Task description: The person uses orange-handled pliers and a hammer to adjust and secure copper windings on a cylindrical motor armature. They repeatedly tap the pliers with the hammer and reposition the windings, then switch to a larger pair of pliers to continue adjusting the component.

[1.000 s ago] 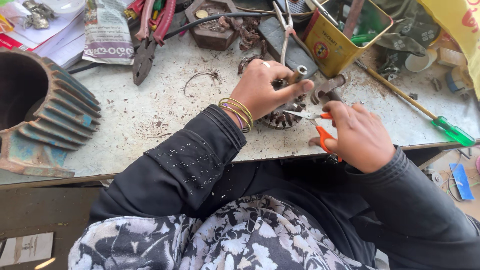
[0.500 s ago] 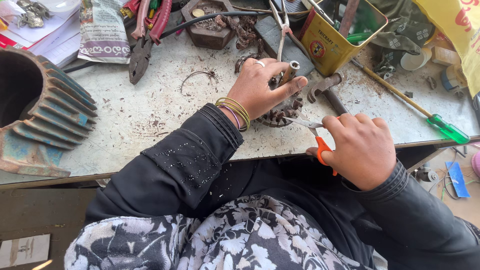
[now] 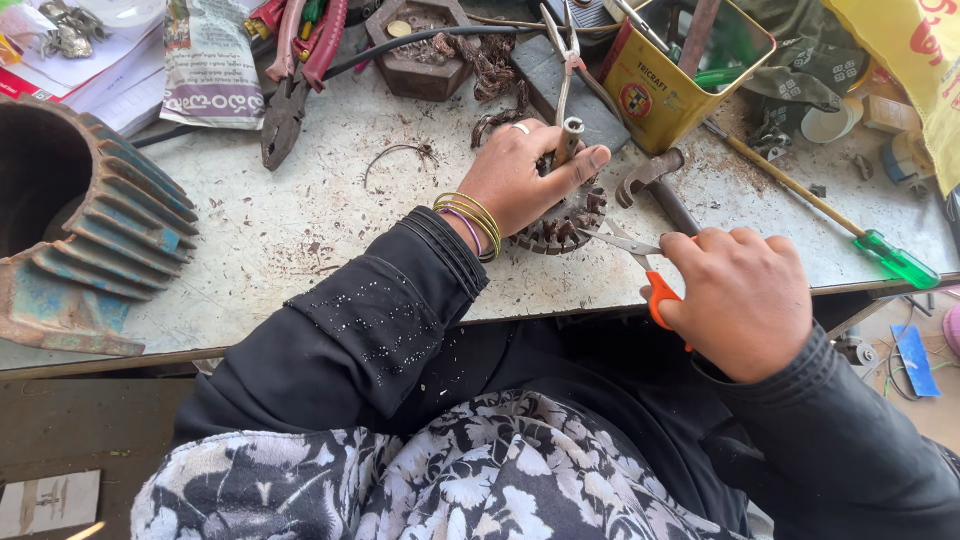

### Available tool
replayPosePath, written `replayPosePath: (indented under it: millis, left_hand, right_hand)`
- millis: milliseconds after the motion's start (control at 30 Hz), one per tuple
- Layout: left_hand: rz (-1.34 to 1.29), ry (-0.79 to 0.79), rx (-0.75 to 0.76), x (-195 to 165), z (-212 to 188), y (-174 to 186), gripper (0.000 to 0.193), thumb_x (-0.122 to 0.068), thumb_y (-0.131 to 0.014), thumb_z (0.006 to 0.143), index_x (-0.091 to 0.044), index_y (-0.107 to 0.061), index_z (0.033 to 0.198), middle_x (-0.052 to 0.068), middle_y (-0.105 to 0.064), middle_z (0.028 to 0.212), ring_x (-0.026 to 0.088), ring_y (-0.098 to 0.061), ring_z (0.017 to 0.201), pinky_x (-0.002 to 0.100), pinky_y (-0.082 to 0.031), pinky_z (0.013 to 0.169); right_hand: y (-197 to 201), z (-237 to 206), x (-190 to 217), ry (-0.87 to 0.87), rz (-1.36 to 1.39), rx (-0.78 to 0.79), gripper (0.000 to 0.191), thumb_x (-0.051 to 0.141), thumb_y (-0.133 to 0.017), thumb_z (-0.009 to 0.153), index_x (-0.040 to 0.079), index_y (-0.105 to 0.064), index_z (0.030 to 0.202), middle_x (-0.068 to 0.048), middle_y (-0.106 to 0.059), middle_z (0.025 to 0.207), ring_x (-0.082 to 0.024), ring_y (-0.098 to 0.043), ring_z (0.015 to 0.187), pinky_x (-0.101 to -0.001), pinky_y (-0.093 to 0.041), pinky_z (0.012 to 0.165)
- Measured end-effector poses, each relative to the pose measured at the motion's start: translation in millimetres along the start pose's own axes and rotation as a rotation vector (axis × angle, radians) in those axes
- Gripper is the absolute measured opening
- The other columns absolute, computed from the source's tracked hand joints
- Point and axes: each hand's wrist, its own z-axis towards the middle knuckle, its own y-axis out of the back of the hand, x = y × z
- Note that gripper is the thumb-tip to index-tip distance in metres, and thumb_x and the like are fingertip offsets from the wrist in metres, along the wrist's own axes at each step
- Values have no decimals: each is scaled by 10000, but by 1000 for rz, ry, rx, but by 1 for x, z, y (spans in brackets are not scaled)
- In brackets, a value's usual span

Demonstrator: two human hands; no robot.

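Observation:
My left hand (image 3: 535, 172) grips a round rusty motor rotor (image 3: 562, 222) by its metal shaft, pressing it onto the worn white workbench (image 3: 300, 250). My right hand (image 3: 735, 300) holds orange-handled scissors (image 3: 640, 262). Their blades point left and reach the rotor's toothed rim. Gold bangles sit on my left wrist, above a black sleeve.
A ribbed blue-grey motor housing (image 3: 80, 225) stands at the left. Pliers (image 3: 290, 85), a folded newspaper (image 3: 210, 60), a yellow tin (image 3: 680, 70) of tools, a hammer (image 3: 655, 185) and a green-handled screwdriver (image 3: 860, 235) lie around the bench. The bench's front edge runs just below my hands.
The view has shifted slightly. My right hand has brought the scissors closer to the rotor's rim, while my left hand keeps its grip on the shaft.

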Motion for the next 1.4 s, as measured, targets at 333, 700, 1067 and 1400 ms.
replayPosePath:
  millis: [333, 700, 1067, 1400]
  left_hand:
    - [-112, 35, -40, -2, -3, -1, 771, -793, -566, 824, -54, -783, 864, 110, -733, 749, 214, -740, 745, 371, -575, 708]
    - [-128, 42, -63, 3, -2, -9, 797, -822, -531, 825, -61, -768, 836, 83, -710, 703, 179, -728, 692, 352, -585, 650]
    - [-86, -48, -47, 10, -5, -14, 817, -828, -440, 906, -81, -770, 913, 67, -711, 741, 192, -700, 732, 367, -558, 704]
    - [-149, 23, -42, 3, -4, -13, 823, -813, -531, 849, -40, -782, 979, 107, -715, 789, 191, -736, 738, 372, -587, 701]
  right_hand:
    - [0, 6, 15, -7, -105, -71, 349, 342, -803, 668, 140, -667, 919, -35, -643, 787, -236, -646, 801, -406, -437, 745]
    - [-3, 3, 21, -12, -128, -204, 444, 341, -786, 744, 123, -678, 1116, -34, -610, 824, -214, -616, 770, -385, -407, 722]
    - [-7, 23, 2, -70, 678, 298, 372, 438, -775, 695, 149, -737, 927, -83, -709, 672, -299, -689, 601, -416, -535, 593]
    - [-8, 1, -1, 31, 228, -98, 569, 506, -791, 719, 86, -674, 1084, -92, -659, 901, -303, -661, 830, -433, -500, 716]
